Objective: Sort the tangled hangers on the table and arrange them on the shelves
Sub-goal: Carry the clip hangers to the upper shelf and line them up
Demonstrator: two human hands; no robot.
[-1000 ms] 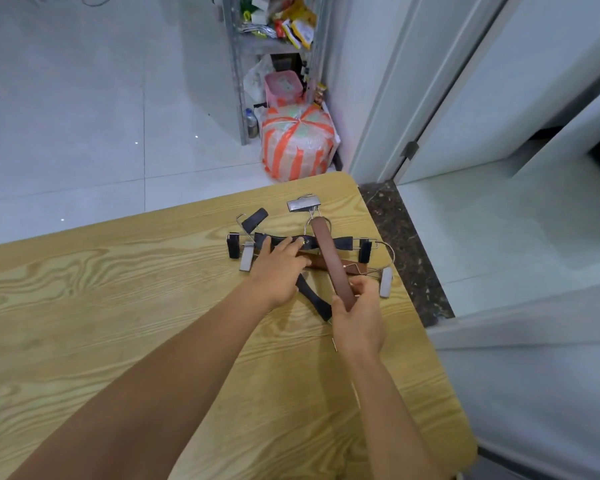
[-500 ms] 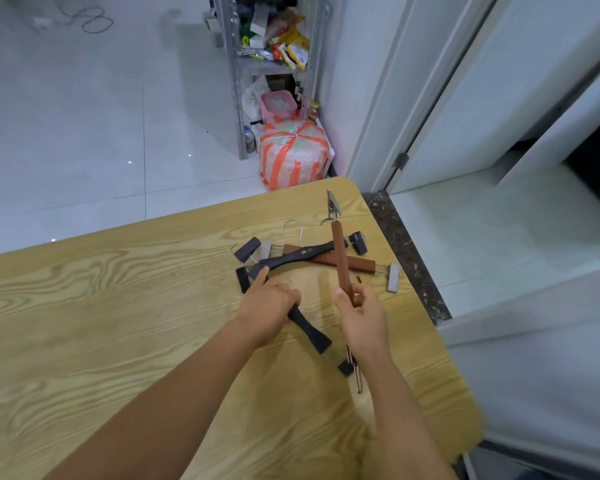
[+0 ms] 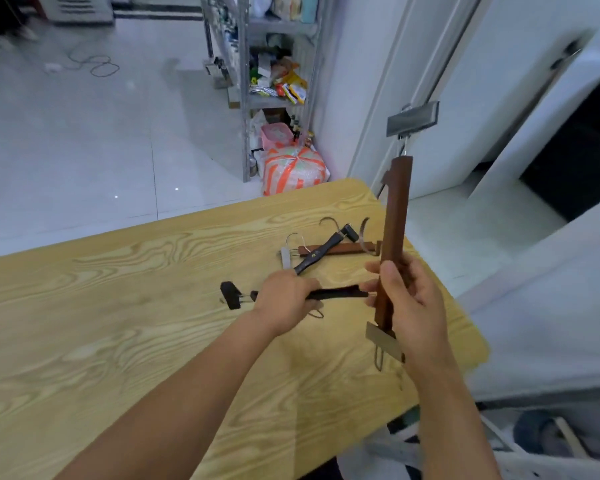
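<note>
Just right of centre, the right hand (image 3: 413,306) curls round a brown hanger (image 3: 397,209) held upright above the wooden table (image 3: 125,306), its lower clip partly hidden by the palm. Left of it, the left hand (image 3: 284,301) grips a black hanger (image 3: 338,292) low over the table, the hand covering its middle. Two more hangers (image 3: 329,249) lie crossed beyond. Blurred metal shelves (image 3: 245,81) stand at upper centre.
</note>
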